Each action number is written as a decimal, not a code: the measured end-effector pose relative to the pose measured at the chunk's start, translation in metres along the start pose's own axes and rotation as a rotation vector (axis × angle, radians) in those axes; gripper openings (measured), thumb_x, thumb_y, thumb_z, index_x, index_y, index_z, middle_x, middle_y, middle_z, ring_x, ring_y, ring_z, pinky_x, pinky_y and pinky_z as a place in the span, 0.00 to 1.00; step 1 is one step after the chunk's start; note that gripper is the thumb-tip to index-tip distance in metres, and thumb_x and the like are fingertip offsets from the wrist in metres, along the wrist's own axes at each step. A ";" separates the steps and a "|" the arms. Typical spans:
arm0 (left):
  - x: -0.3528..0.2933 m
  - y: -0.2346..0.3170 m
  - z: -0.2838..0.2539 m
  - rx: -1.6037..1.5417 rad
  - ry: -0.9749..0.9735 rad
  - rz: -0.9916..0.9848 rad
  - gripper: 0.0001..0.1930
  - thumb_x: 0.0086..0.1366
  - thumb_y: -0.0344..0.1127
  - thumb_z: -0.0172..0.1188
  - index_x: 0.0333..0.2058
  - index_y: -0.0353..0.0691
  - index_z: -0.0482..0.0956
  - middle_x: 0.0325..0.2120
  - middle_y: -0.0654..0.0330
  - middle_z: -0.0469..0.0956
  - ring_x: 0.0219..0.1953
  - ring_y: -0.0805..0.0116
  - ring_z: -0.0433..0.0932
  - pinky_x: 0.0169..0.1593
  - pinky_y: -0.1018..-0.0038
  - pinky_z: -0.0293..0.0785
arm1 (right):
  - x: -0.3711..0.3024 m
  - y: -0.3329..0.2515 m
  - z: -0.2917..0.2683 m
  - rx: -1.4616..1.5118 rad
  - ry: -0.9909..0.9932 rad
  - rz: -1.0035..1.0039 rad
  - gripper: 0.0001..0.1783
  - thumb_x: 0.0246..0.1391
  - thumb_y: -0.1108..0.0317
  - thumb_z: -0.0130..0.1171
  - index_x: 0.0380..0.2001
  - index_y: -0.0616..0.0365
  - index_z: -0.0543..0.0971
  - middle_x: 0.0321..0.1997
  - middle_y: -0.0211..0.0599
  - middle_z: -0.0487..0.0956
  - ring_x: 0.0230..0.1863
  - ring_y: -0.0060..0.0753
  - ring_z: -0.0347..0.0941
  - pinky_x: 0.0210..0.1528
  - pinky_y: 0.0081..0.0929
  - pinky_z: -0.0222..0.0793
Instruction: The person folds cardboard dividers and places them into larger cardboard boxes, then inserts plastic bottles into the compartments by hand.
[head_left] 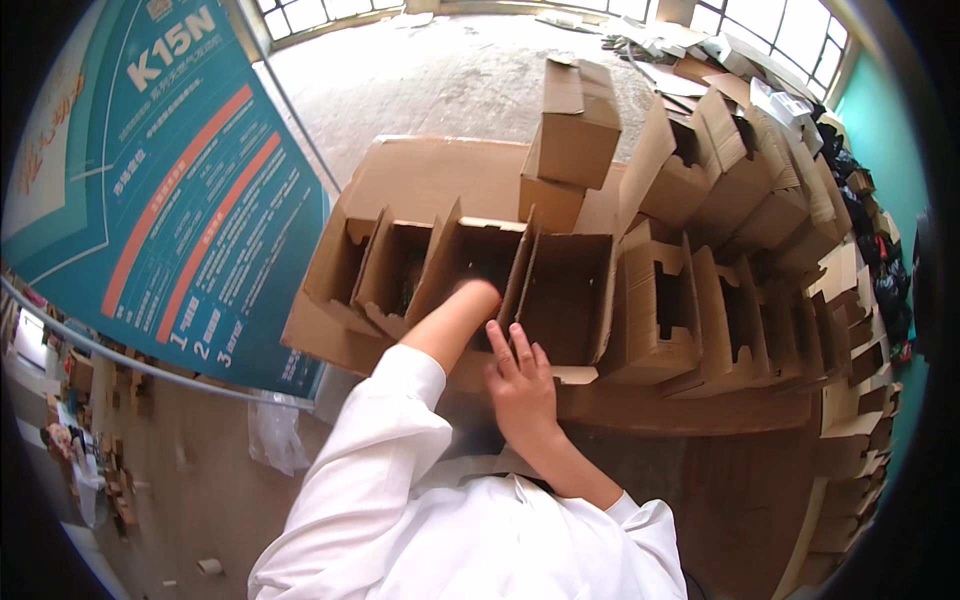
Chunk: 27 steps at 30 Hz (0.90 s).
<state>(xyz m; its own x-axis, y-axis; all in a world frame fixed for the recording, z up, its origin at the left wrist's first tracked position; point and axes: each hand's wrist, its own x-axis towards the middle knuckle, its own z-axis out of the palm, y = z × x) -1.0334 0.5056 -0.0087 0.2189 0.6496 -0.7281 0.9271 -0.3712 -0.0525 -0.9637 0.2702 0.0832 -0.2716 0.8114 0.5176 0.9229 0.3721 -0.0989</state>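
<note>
A row of open brown cardboard boxes lies on its side in front of me on a flat sheet of cardboard (420,170). My left arm reaches into the third box (480,250) from the left; the hand itself is hidden inside, only the wrist (470,300) shows. My right hand (520,380) rests flat, fingers spread, on the lower front flap of the neighbouring open box (565,290). It holds nothing. I wear white sleeves.
Two closed boxes (572,130) are stacked behind the row. Many more open boxes (740,300) crowd the right side and stretch back to the windows. A large teal banner (170,180) on a metal frame stands at the left. Bare concrete floor (420,70) lies beyond.
</note>
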 end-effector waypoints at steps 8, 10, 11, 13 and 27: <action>0.047 -0.037 0.052 -0.414 0.173 -0.114 0.59 0.53 0.53 0.63 0.69 0.39 0.28 0.59 0.45 0.67 0.60 0.53 0.69 0.60 0.61 0.68 | -0.002 0.010 -0.009 -0.001 -0.047 -0.049 0.06 0.44 0.71 0.59 0.29 0.58 0.77 0.69 0.38 0.61 0.67 0.44 0.58 0.60 0.45 0.64; 0.024 -0.040 0.035 -0.378 0.218 -0.106 0.60 0.51 0.58 0.63 0.69 0.38 0.32 0.59 0.44 0.68 0.59 0.52 0.70 0.60 0.63 0.68 | -0.001 0.014 -0.011 0.005 -0.045 -0.068 0.08 0.44 0.71 0.58 0.30 0.60 0.77 0.69 0.42 0.61 0.66 0.44 0.59 0.60 0.43 0.65; -0.003 -0.036 0.019 -0.355 0.236 -0.098 0.60 0.50 0.60 0.63 0.69 0.37 0.34 0.58 0.44 0.68 0.59 0.51 0.70 0.60 0.63 0.69 | -0.001 0.017 -0.011 0.003 -0.032 -0.079 0.08 0.44 0.70 0.58 0.31 0.60 0.77 0.68 0.43 0.61 0.66 0.44 0.59 0.60 0.43 0.65; -0.072 -0.035 -0.020 -0.390 0.309 -0.060 0.60 0.46 0.66 0.64 0.67 0.32 0.45 0.54 0.39 0.72 0.55 0.49 0.73 0.58 0.64 0.70 | -0.002 0.018 -0.010 0.021 -0.016 -0.108 0.09 0.45 0.70 0.58 0.32 0.60 0.78 0.68 0.45 0.62 0.67 0.45 0.58 0.60 0.42 0.64; -0.205 0.083 -0.132 -0.134 0.305 0.321 0.47 0.47 0.60 0.64 0.59 0.35 0.59 0.42 0.41 0.78 0.43 0.48 0.79 0.49 0.63 0.75 | -0.021 0.041 -0.021 0.209 0.040 -0.026 0.21 0.50 0.68 0.53 0.49 0.61 0.76 0.63 0.48 0.67 0.62 0.42 0.64 0.64 0.39 0.60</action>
<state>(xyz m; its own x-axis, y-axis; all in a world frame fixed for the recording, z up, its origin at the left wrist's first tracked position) -0.9610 0.4288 0.2261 0.5621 0.6890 -0.4575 0.8246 -0.5095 0.2459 -0.9145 0.2588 0.0856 -0.2801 0.7832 0.5551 0.8378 0.4818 -0.2569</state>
